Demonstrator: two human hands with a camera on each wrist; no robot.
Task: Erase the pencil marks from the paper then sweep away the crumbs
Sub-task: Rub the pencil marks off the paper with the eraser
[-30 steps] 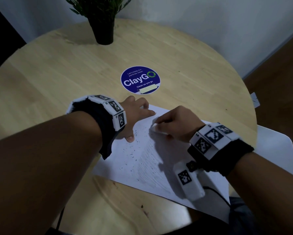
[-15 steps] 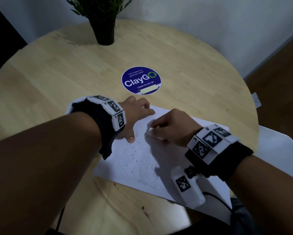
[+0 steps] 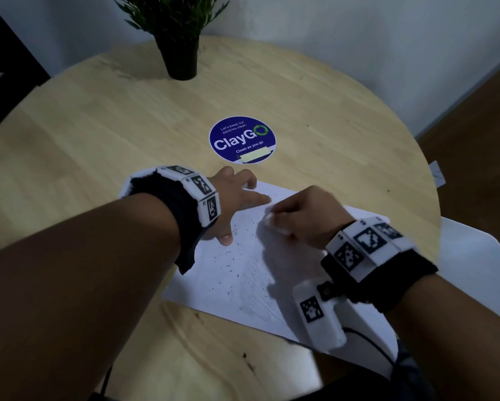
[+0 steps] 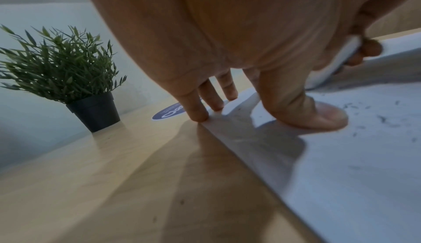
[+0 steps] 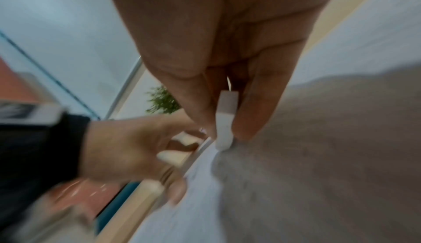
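Eraser (image 3: 269, 220) pinched in right hand (image 3: 305, 215), now farther up paper (image 3: 243, 273); left hand (image 3: 237, 198) flat.

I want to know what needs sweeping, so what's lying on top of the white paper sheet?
Dark eraser crumbs lie scattered on the white paper sheet. Both hands cover part of it; anything beneath them is hidden.

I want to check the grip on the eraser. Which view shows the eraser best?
The right wrist view: the eraser stands edge-on, pinched by the right hand, its tip on the paper. The left wrist view shows one end past the left hand. The head view shows only a white sliver.
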